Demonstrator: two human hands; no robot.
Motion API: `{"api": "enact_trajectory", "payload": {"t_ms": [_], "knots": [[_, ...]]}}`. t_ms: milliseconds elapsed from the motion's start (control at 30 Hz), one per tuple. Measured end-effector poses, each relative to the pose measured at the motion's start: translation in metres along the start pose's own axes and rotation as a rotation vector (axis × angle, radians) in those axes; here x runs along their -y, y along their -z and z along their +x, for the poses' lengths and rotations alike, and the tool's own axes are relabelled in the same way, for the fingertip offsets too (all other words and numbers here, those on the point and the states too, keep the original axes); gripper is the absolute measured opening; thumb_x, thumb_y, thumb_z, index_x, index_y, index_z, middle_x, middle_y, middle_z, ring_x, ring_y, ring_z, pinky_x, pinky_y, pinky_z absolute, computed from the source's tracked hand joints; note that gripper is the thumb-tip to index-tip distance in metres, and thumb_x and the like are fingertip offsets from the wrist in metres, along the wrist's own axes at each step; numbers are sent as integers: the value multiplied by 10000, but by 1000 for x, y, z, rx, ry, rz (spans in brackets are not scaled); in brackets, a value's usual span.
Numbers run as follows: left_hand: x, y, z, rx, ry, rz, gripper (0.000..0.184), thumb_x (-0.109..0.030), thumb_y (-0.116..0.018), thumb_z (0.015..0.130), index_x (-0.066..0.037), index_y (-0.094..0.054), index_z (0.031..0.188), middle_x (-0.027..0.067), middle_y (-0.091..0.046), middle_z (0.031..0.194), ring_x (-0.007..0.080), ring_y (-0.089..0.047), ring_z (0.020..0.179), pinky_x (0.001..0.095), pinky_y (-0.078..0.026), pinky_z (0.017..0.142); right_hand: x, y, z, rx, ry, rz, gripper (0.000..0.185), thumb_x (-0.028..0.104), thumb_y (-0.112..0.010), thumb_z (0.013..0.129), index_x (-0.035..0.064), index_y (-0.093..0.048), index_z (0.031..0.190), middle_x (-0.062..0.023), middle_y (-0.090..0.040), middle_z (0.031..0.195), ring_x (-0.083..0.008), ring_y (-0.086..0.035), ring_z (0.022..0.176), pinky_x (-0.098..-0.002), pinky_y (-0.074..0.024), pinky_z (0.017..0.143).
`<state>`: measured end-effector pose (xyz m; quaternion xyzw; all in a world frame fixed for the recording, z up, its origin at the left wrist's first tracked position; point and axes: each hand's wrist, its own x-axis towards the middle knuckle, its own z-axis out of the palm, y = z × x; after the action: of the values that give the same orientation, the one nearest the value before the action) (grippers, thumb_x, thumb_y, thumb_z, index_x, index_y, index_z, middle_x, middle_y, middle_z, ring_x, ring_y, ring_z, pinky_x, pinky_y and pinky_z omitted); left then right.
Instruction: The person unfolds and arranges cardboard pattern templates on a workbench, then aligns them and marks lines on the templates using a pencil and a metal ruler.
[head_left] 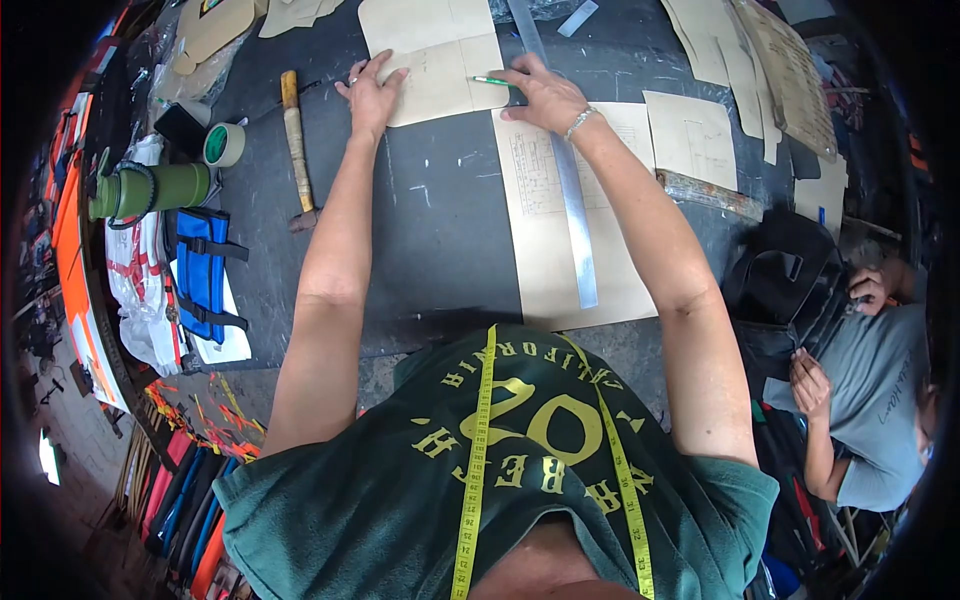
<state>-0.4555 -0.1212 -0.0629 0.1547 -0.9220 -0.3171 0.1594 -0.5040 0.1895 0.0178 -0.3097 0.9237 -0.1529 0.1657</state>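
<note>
My left hand lies with fingers spread on the left edge of a tan cardboard pattern piece, which has thin pencil lines on it. In my right hand is a slim green pen, its tip over the right part of that piece. A long metal ruler passes beneath my right hand and wrist. It rests partly on a larger tan sheet covered with drawn lines and writing. A yellow tape measure hangs around my neck.
Left on the dark table are a hammer, a tape roll, a green bottle and a blue strapped pouch. More cardboard pieces lie at right. Another person handles a black bag there.
</note>
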Motion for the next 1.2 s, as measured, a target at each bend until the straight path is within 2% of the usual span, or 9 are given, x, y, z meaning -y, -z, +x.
{"api": "enact_trajectory", "payload": {"t_ms": [167, 233, 467, 733, 933, 1067, 1133, 1167, 1200], "knots": [[-7, 2, 2, 14, -1, 55, 538, -432, -771, 886, -240, -680, 1380, 136, -611, 1403, 305, -488, 1395, 682, -35, 1237, 14, 17, 26, 94, 88, -214, 907, 294, -899, 745, 354, -476, 1545, 1, -286, 1692, -294, -581, 1324, -419, -498, 1129], [-5, 1, 4, 44, 10, 59, 541, -419, -774, 876, -233, -680, 1375, 146, -629, 1390, 323, -407, 1472, 707, -11, 1225, 21, 24, 31, 78, 60, -286, 947, 307, -923, 703, 329, -488, 1544, -11, -271, 1705, -305, -577, 1328, -416, -503, 1116], [-6, 1, 3, 33, -31, 69, 529, -437, -762, 897, -312, -658, 1400, 105, -620, 1384, 302, -422, 1462, 730, -54, 1210, 21, 26, 32, 135, 54, -281, 1031, 347, -945, 660, 345, -461, 1570, -33, -260, 1717, -315, -547, 1377, -421, -494, 1123], [-1, 1, 9, 66, 19, -33, 472, -302, -719, 937, -272, -659, 1404, 140, -641, 1403, 324, -375, 1493, 753, 38, 1190, -6, 11, 7, 62, 15, -1, 849, 426, -849, 799, 373, -475, 1559, 26, -281, 1718, -297, -469, 1461, -435, -405, 1210], [8, -4, 15, 60, -49, 98, 416, -326, -683, 973, -324, -670, 1389, 130, -661, 1337, 324, -516, 1384, 704, -92, 1223, -15, 0, 2, 36, 42, -33, 747, 509, -768, 871, 392, -483, 1551, 63, -307, 1705, -295, -491, 1430, -439, -361, 1241], [17, -5, 16, 74, -176, 55, 399, -301, -641, 978, -267, -680, 1374, 153, -668, 1174, 359, -523, 1342, 686, -104, 1241, -23, -10, 3, -3, 80, -56, 720, 520, -746, 889, 402, -483, 1549, 67, -320, 1699, -316, -477, 1438, -440, -342, 1255], [20, -8, 12, 45, -216, 98, 392, -309, -626, 982, -270, -683, 1368, 157, -662, 1142, 357, -551, 1305, 675, -124, 1243, -27, -13, 6, -18, 117, -76, 703, 516, -733, 907, 405, -474, 1552, 65, -344, 1688, -315, -520, 1396, -441, -406, 1205], [16, -7, 13, 57, -194, 141, 469, -430, -707, 927, -244, -698, 1357, 167, -664, 1189, 345, -551, 1319, 653, -126, 1250, -32, -16, 11, -12, 131, -87, 700, 516, -728, 910, 408, -472, 1553, 59, -337, 1692, -312, -516, 1402, -441, -403, 1207], [0, -1, 8, 50, -170, 126, 490, -391, -738, 910, -177, -695, 1348, 190, -664, 1231, 371, -555, 1314, 628, -156, 1248, -36, -20, 13, -5, 146, -100, 696, 517, -724, 914, 410, -471, 1553, 54, -331, 1696, -309, -513, 1408, -441, -400, 1210]]}}
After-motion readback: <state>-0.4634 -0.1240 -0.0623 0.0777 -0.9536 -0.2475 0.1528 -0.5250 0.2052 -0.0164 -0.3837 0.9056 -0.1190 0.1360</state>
